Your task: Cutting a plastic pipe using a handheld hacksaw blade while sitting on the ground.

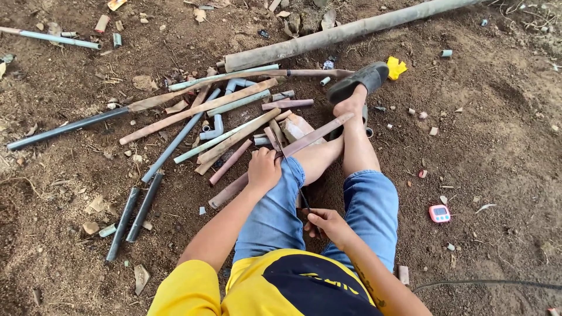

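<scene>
Mud-stained brown plastic pipe [304,140] lies slanted across the person's shins on the dirt ground [497,146], with the left hand [263,169] clamped down on it, fingers curled. The right hand [328,225] has its fingers closed round a thin dark saw blade [297,186] that meets the pipe, beside a heap of grey and brown pipe offcuts [216,117]

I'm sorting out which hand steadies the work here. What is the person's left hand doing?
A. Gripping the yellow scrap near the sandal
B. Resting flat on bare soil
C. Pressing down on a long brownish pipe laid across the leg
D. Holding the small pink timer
C: the left hand sits on top of the long brownish pipe that runs across the leg, while the right hand holds a thin dark blade leading up to it.
</scene>
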